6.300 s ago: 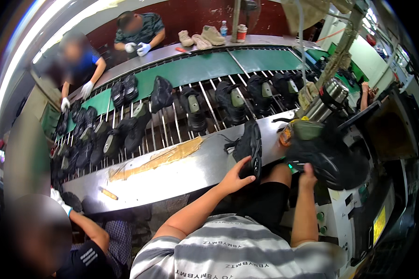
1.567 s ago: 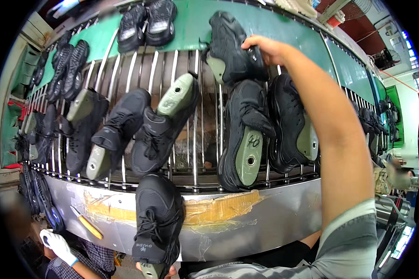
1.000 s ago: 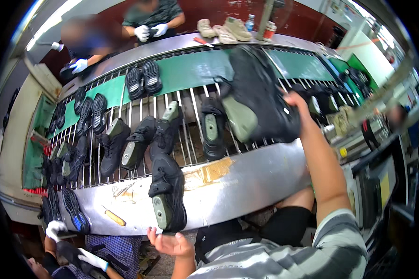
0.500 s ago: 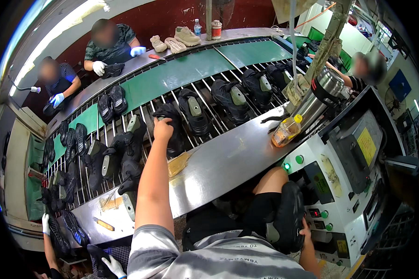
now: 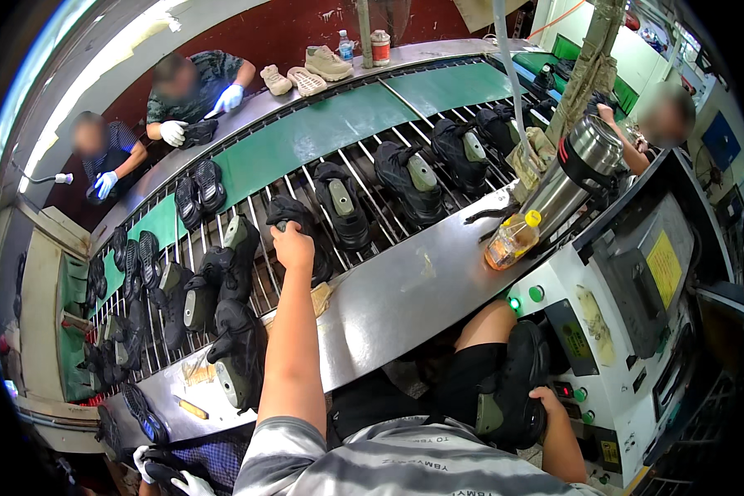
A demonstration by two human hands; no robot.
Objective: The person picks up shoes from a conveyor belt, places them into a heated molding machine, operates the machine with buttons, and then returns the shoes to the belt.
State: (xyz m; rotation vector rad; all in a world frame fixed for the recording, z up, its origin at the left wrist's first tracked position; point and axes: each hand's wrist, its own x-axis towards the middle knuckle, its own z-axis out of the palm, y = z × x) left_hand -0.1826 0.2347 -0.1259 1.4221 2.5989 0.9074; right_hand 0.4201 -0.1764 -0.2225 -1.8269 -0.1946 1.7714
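Note:
My left hand (image 5: 293, 245) reaches over the roller conveyor and grips a black shoe (image 5: 293, 212) at its upper end, fingers closed around it. The fingertips are partly hidden by the hand itself. Down by my lap, my right hand (image 5: 544, 403) holds a second black shoe (image 5: 523, 376), sole toward the right, with a grey-green shoe last (image 5: 489, 413) showing at its opening. Beside the left hand, another black shoe on a last (image 5: 340, 198) rests on the rollers. A further black shoe (image 5: 240, 343) stands on the metal edge left of my forearm.
The metal ledge (image 5: 388, 306) carries a yellow-handled cutter (image 5: 192, 408), a yellow-capped bottle (image 5: 512, 240) and a steel flask (image 5: 570, 169). A control panel (image 5: 587, 331) stands at right. Several shoes line the conveyor. Co-workers sit across it; a co-worker's gloved hands (image 5: 192, 484) hold a shoe at lower left.
My left hand has drawn slightly nearer with the shoe it grips. The lower-left co-worker's hands have come together on one shoe. The red tool across the conveyor has left the ledge.

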